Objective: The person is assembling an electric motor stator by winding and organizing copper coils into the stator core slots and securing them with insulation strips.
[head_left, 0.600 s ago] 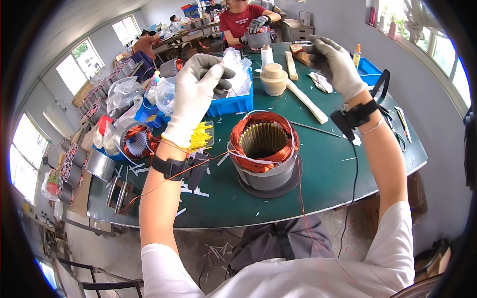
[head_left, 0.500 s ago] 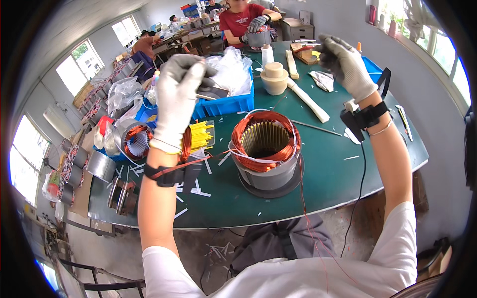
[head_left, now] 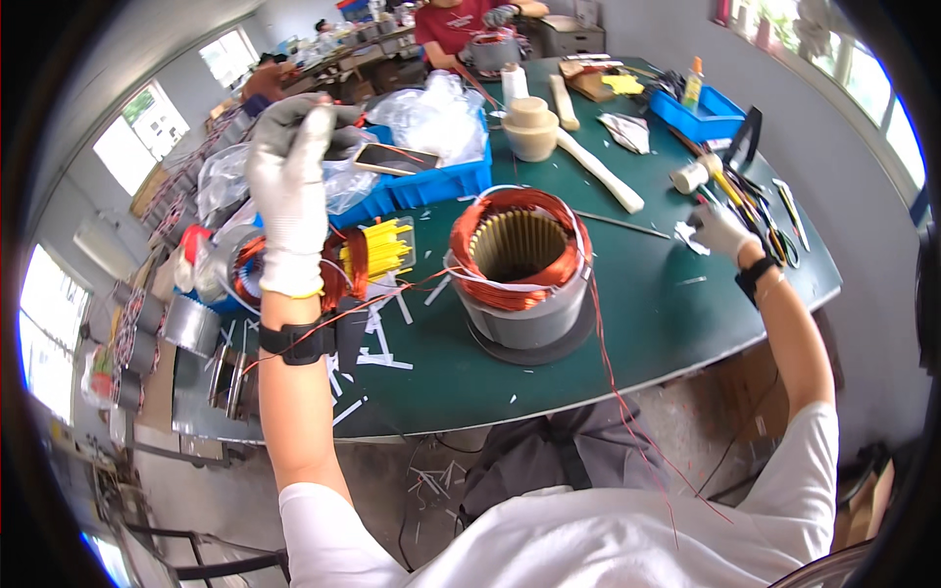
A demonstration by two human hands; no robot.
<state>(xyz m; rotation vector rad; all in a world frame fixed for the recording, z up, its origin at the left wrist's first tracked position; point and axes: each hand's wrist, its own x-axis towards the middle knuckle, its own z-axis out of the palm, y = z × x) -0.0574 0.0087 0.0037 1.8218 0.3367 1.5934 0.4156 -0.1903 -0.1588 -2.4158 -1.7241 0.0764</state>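
Left hand (head_left: 291, 186): I am raising it gloved above the table (head_left: 647, 304), fingertips pinched; on what, I cannot tell.
Right hand (head_left: 720, 227): I am reaching toward the tools (head_left: 755, 196) at the table's right edge, fingers curled; grip unclear.
Motor stator (head_left: 520, 265): sitting upright mid-table, between both hands.
Copper wire (head_left: 608, 363): trailing off the stator toward me.
Advice: I judge keeping the wire taut and untangled matters most.

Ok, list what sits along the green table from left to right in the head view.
Metal cylinders at the left edge → raised left hand → yellow strips → copper-wound stator → white mallet → right hand by the tools near the right edge.
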